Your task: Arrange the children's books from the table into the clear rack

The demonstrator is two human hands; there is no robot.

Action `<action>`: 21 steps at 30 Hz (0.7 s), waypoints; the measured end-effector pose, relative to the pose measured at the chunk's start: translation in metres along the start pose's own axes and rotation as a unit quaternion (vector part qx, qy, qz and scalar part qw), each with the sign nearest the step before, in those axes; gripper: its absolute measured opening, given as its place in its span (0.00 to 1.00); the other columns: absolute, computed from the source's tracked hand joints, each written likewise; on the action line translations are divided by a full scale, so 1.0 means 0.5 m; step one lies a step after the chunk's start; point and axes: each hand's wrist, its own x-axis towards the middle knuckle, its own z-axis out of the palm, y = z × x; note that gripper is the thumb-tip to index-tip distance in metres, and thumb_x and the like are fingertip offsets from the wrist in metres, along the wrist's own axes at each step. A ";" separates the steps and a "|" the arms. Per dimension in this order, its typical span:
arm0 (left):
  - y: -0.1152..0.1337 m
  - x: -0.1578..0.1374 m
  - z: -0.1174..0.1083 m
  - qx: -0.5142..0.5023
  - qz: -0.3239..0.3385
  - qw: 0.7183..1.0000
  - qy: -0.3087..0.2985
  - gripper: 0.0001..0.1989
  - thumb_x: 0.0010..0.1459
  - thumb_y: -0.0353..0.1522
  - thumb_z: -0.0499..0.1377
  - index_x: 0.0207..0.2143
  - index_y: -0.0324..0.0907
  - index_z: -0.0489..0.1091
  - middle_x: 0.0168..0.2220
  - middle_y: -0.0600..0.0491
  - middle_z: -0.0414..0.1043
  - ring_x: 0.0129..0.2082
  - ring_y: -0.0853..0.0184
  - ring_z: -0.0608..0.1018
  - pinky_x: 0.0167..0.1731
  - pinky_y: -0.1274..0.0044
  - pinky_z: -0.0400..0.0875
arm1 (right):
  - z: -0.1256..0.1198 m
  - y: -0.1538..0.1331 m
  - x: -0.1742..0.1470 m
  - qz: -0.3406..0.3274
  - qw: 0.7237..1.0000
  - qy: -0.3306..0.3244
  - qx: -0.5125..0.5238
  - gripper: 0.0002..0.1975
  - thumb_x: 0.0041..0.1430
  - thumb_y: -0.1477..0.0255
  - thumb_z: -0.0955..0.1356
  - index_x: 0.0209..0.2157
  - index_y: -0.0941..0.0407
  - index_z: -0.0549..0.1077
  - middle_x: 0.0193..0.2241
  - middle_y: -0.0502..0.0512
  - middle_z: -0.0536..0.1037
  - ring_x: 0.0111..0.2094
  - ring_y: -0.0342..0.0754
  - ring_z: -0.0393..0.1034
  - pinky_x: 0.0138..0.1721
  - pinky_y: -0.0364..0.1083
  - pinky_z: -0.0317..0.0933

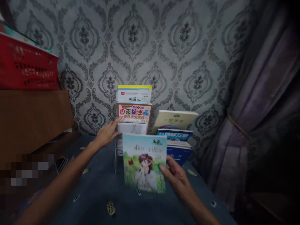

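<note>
My right hand grips a thin book by its right edge, thumb on the front cover. That cover shows a drawn figure on green grass under a pale sky. Behind it stands a book rack with a white book with a yellow top and a picture book with colourful lettering. My left hand reaches to the rack's left side, fingers apart, fingertips at the picture book's left edge. The held book hides the rack's lower part.
Right of the rack stand a pale green book, a light blue book and a dark blue book. A red basket sits on a wooden cabinet at left. A curtain hangs at right, beside the dark blue patterned cloth.
</note>
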 end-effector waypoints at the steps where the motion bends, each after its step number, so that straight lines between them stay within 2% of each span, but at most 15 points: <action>1: 0.000 -0.001 -0.001 -0.001 0.000 1.000 0.000 0.39 0.59 0.35 0.60 0.68 0.54 0.45 0.59 0.48 0.66 0.55 0.54 0.73 0.47 0.71 0.70 | -0.003 -0.015 0.021 -0.041 0.998 0.026 -0.030 0.20 0.59 0.57 0.69 0.50 0.52 0.70 0.43 0.57 0.80 0.42 0.52 0.75 0.41 0.48 0.69; 4: 0.001 -0.002 -0.005 0.004 -0.001 1.000 -0.008 0.40 0.60 0.35 0.60 0.69 0.53 0.44 0.59 0.46 0.66 0.55 0.52 0.73 0.45 0.71 0.70 | -0.003 -0.055 0.090 -0.161 0.975 0.100 -0.120 0.18 0.59 0.56 0.68 0.47 0.52 0.70 0.41 0.56 0.80 0.40 0.51 0.74 0.38 0.46 0.69; 7: 0.001 -0.003 -0.008 0.008 0.001 1.000 -0.019 0.39 0.60 0.35 0.59 0.69 0.53 0.43 0.59 0.45 0.66 0.53 0.51 0.74 0.44 0.70 0.71 | 0.010 -0.076 0.151 -0.221 0.959 0.116 -0.137 0.16 0.61 0.56 0.67 0.45 0.51 0.69 0.40 0.55 0.79 0.40 0.51 0.74 0.39 0.47 0.68; 11: -0.007 -0.002 -0.004 0.000 -0.002 1.000 -0.017 0.37 0.61 0.36 0.59 0.68 0.53 0.44 0.58 0.44 0.67 0.49 0.50 0.76 0.43 0.68 0.71 | 0.034 -0.069 0.195 -0.253 0.951 0.090 -0.153 0.17 0.61 0.57 0.66 0.46 0.52 0.69 0.42 0.57 0.79 0.42 0.51 0.74 0.43 0.49 0.67; 15: -0.023 0.001 0.008 0.003 -0.015 1.000 -0.024 0.29 0.60 0.35 0.59 0.62 0.44 0.58 0.56 0.42 0.69 0.52 0.49 0.74 0.46 0.65 0.71 | 0.044 -0.036 0.204 -0.268 0.934 0.068 -0.227 0.16 0.64 0.58 0.63 0.46 0.53 0.70 0.42 0.56 0.78 0.41 0.50 0.72 0.45 0.48 0.65; 18: -0.036 0.002 0.017 -0.027 0.009 0.999 -0.015 0.22 0.61 0.33 0.55 0.59 0.43 0.64 0.55 0.45 0.70 0.54 0.53 0.74 0.51 0.66 0.69 | 0.041 -0.016 0.206 -0.284 0.903 0.057 -0.317 0.16 0.65 0.59 0.62 0.44 0.53 0.74 0.39 0.56 0.78 0.40 0.51 0.71 0.43 0.48 0.63; 21: -0.041 0.002 0.020 -0.089 0.035 0.995 0.010 0.25 0.62 0.33 0.52 0.62 0.46 0.60 0.57 0.47 0.70 0.55 0.57 0.73 0.53 0.68 0.68 | 0.033 -0.015 0.211 -0.311 0.868 0.063 -0.381 0.16 0.66 0.59 0.62 0.42 0.53 0.75 0.36 0.56 0.78 0.38 0.52 0.70 0.42 0.48 0.62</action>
